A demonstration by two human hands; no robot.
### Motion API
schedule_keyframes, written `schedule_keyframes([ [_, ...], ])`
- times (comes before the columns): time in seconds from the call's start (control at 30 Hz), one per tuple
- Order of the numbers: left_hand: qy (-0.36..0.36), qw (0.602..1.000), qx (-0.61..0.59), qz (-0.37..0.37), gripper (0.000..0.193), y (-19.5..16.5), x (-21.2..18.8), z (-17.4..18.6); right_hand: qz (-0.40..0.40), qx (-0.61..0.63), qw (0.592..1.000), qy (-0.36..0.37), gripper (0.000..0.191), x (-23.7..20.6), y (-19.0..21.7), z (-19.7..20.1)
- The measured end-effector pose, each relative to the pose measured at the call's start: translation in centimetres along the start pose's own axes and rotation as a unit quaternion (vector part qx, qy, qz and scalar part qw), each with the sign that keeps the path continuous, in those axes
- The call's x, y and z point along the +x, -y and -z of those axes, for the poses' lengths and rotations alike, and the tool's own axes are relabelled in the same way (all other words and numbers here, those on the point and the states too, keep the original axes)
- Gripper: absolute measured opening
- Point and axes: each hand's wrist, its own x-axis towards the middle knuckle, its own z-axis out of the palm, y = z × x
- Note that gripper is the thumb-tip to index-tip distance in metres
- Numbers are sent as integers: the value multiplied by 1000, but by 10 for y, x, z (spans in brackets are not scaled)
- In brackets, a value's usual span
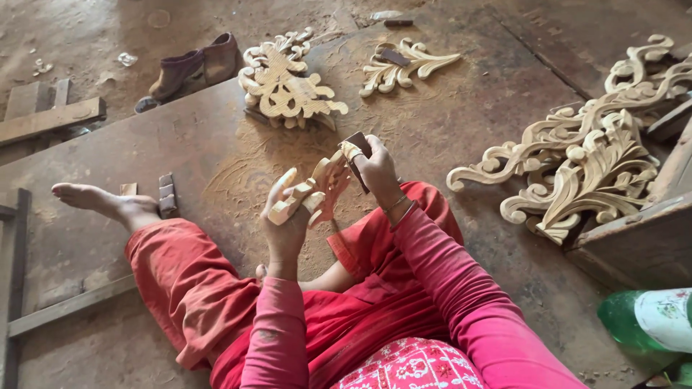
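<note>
I sit on a brown board floor (180,144) in red trousers and pink sleeves. My left hand (282,225) grips the lower end of a pale carved wooden scroll ornament (311,189), held up over my lap. My right hand (377,169) presses a small dark piece of sandpaper (358,148) against the ornament's upper end. Wood dust lies on the board just beyond the hands.
A stack of carved ornaments (288,83) lies ahead, another single carving (404,65) with a dark scrap on it further right. A large pile of scroll carvings (584,155) sits at right beside a wooden block (641,241). Shoes (191,68), wood strips (50,119), a green bottle (649,320).
</note>
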Motion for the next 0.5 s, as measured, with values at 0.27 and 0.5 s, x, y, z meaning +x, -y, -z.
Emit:
schedule_keyframes([
  [0.27,-15,997,50,53,30,8,2,5,102,-69,992,8,20,-15,-1,-20],
  [0.5,-39,999,4,26,26,5,-3,-10,141,-175,974,2,22,-22,-8,-28],
])
